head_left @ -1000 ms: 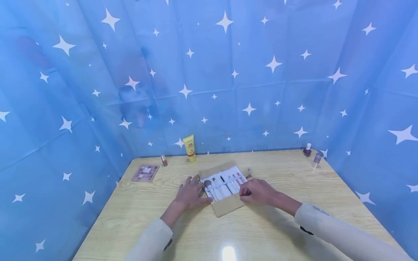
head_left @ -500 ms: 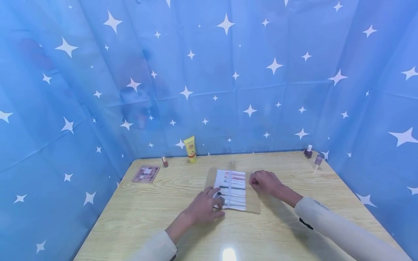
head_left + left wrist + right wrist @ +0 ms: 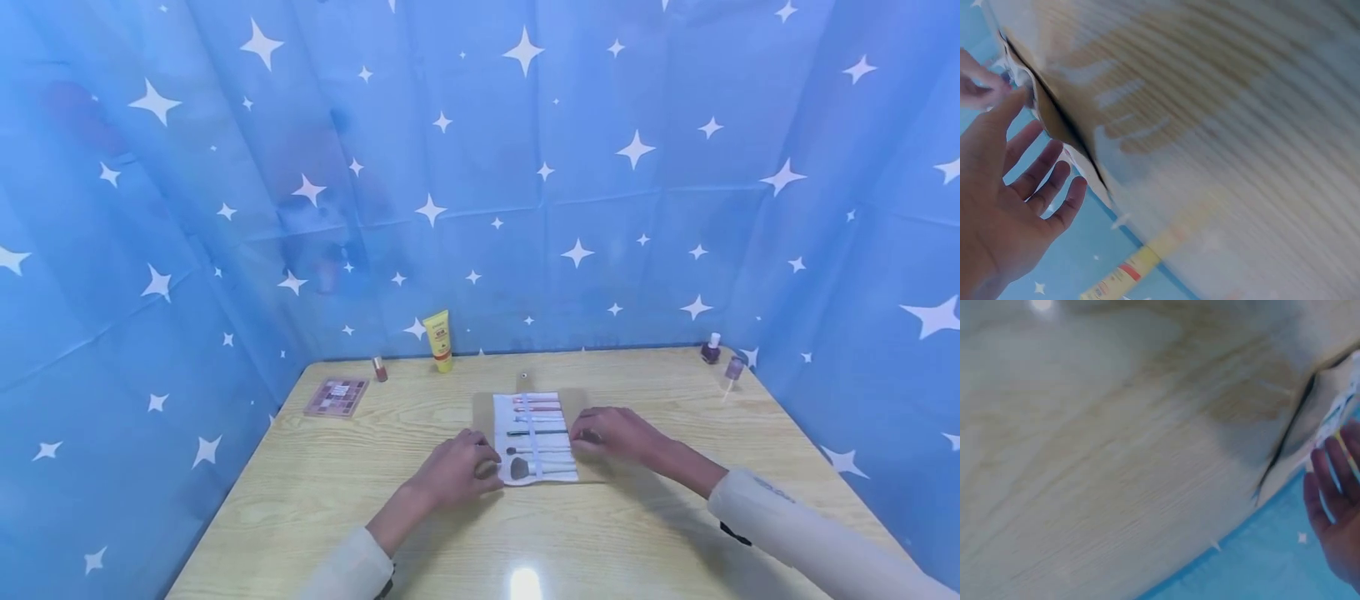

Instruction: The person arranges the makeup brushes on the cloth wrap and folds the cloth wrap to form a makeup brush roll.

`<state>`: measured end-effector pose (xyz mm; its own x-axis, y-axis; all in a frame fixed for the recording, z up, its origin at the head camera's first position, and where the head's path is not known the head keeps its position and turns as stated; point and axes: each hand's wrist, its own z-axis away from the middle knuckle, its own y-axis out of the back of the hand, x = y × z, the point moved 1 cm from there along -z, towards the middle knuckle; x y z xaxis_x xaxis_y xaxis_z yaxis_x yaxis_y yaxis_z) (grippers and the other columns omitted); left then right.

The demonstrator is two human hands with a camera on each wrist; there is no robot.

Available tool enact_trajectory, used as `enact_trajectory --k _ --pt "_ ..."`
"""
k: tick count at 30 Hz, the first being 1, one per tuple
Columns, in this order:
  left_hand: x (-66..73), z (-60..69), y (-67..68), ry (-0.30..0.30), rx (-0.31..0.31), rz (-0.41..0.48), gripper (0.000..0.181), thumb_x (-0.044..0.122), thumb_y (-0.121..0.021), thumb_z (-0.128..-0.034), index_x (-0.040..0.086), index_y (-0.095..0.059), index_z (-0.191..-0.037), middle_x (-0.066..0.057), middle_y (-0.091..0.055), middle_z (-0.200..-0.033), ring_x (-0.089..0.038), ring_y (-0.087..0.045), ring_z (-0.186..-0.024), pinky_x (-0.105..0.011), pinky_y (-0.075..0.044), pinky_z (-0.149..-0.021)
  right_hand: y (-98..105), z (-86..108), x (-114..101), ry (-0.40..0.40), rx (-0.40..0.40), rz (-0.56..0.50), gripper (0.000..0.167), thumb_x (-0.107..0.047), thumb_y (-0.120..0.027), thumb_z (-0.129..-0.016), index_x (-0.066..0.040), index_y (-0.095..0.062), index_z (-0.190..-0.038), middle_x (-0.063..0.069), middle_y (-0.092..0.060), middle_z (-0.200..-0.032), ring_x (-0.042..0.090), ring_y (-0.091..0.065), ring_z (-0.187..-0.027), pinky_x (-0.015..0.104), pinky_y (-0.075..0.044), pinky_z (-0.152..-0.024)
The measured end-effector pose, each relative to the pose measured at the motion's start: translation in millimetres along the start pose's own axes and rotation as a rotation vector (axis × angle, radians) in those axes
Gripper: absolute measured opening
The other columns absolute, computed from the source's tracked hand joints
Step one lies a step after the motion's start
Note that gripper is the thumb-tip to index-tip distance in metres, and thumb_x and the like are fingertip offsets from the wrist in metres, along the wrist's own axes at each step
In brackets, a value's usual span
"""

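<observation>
An unrolled makeup brush roll [image 3: 483, 410] lies on the table, with tan outer flaps and a white middle. Several makeup brushes [image 3: 519, 469] sit under its white strap, their heads toward the left. My left hand [image 3: 453, 467] holds the near left flap between thumb and fingers. In the left wrist view its other fingers are spread beside the roll's bowed edge [image 3: 1054, 120]. My right hand [image 3: 618, 433] pinches the right flap with bent fingers. The right wrist view shows its fingers [image 3: 1329, 481] by the roll's edge; the thumb is hidden there.
On the wooden table [image 3: 300, 533], an eyeshadow palette [image 3: 337, 397], a small red-brown bottle [image 3: 379, 369] and a yellow tube [image 3: 439, 342] stand at the back left. Two dark purple bottles [image 3: 710, 350] are at the back right. A starry blue curtain [image 3: 480, 167] surrounds the table.
The brush roll has turned about a quarter turn, so its brushes now lie sideways with heads to the left. Both hands have moved along with its left and right sides.
</observation>
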<state>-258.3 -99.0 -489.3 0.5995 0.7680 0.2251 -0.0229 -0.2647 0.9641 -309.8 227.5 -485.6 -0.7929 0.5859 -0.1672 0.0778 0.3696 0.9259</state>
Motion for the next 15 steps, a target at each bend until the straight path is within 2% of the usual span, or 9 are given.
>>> enact_trajectory --k 3,8,11,15 --pt "-8.5 2.9 -2.6 0.014 -0.012 -0.011 0.035 0.048 -0.081 -0.0878 0.023 -0.079 -0.112 0.009 -0.067 -0.105 -0.005 -0.054 -0.095 -0.023 -0.050 -0.077 0 13.4 -7 0.034 -0.005 0.016 0.006 -0.026 -0.083 -0.090 -0.024 -0.080 -0.095 -0.008 -0.074 -0.096 0.008 -0.069 -0.086 0.028 -0.059 -0.071" --pt "-14.5 5.4 -6.1 0.018 -0.019 -0.007 0.031 0.043 -0.081 -0.0899 0.023 -0.079 -0.113 0.010 -0.067 -0.107 -0.006 -0.055 -0.096 -0.023 -0.050 -0.078 -4 32.7 -15 0.032 0.010 0.040 0.027 -0.044 -0.086 -0.084 -0.025 -0.079 -0.101 -0.008 -0.073 -0.108 0.011 -0.069 -0.095 0.036 -0.060 -0.079" --pt "-14.4 6.1 -4.7 0.003 -0.011 0.006 0.024 0.038 -0.077 -0.0940 0.023 -0.079 -0.112 0.009 -0.069 -0.108 -0.007 -0.057 -0.098 -0.024 -0.052 -0.079 -7 38.4 -17 0.046 0.041 0.056 0.029 -0.039 -0.086 -0.084 -0.022 -0.078 -0.106 -0.005 -0.072 -0.113 0.014 -0.069 -0.100 0.041 -0.061 -0.084" --pt "-14.3 6.1 -0.8 -0.020 0.010 -0.003 0.016 0.032 -0.072 -0.0989 0.021 -0.079 -0.108 0.009 -0.072 -0.101 -0.007 -0.060 -0.092 -0.024 -0.053 -0.079 -8 38.0 -18 0.099 0.076 0.094 0.017 -0.023 -0.078 -0.093 -0.016 -0.079 -0.109 -0.001 -0.074 -0.111 0.017 -0.071 -0.099 0.040 -0.061 -0.084"
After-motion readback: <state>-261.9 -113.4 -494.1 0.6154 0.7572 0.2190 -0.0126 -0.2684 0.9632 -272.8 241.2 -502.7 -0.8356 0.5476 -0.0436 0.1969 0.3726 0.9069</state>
